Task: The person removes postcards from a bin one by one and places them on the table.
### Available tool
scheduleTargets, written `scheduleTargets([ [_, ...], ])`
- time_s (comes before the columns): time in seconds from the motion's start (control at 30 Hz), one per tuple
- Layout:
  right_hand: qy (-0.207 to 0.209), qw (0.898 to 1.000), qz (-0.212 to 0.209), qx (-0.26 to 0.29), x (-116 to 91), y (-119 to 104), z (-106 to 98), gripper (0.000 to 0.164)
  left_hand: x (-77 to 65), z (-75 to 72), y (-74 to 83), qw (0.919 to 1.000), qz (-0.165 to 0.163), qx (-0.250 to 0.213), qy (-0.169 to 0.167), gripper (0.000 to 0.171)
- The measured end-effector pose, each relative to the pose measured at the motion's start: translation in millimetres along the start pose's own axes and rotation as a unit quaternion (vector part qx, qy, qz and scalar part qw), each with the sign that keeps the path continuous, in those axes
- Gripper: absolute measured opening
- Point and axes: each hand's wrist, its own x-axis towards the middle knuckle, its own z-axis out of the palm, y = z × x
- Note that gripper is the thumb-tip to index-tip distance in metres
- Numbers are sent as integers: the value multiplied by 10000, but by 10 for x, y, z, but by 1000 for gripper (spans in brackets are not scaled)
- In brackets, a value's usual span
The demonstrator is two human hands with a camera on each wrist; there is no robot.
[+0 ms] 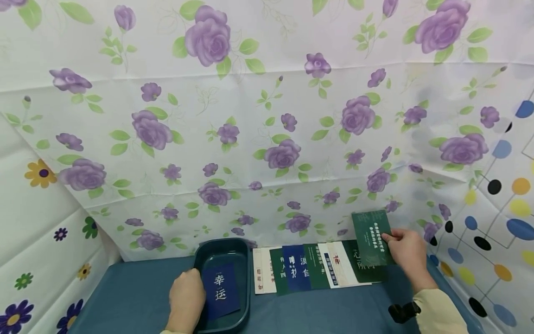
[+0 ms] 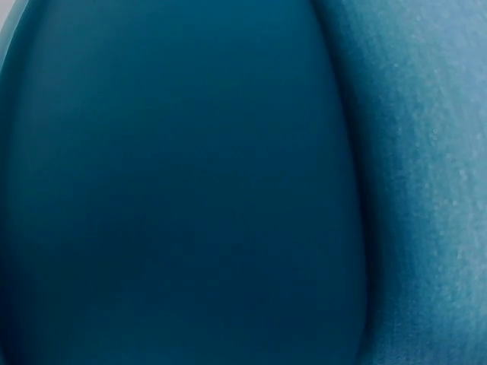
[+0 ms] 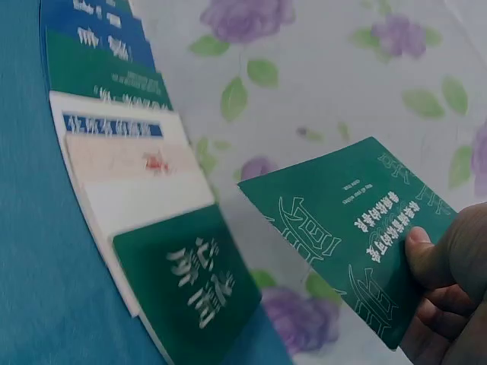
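My right hand (image 1: 408, 254) pinches a green card (image 1: 369, 234) with white writing between thumb and fingers. The card is raised over the right end of an overlapping row of cards, partly covering a dark green card (image 3: 199, 293) in the head view. My left hand (image 1: 187, 296) grips the left rim of a dark teal tray (image 1: 247, 290), its fingers curled over the edge. Inside the tray lies a blue card (image 1: 221, 290) with large white characters. Only the tray's smooth side (image 2: 183, 152) shows in the left wrist view; that hand is out of its frame.
The row holds several green, blue and white cards (image 1: 294, 269) right of the tray, along the back of the blue tabletop (image 1: 317, 313). A floral sheet (image 1: 250, 116) rises behind it. Patterned sheets flank both sides.
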Motion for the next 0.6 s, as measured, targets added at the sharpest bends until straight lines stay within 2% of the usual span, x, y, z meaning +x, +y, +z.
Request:
scheduleTargets([
  [0.13,-35,9997,-118,-199,20,163,28,34,2,-7,7,9999,36,-6,135,4],
  [0.23,-173,9994,90,-301,24,258,75,32,3,-13,7,9999,43,21,133,4],
  [0.4,-498,9958,507,-577,31,402,139,40,-5,-7,-11,10000,77,30,-1,3],
  [0.6,-835,9912,614,-825,51,559,249,36,-20,-1,-29,9999,165,8,-36,4],
])
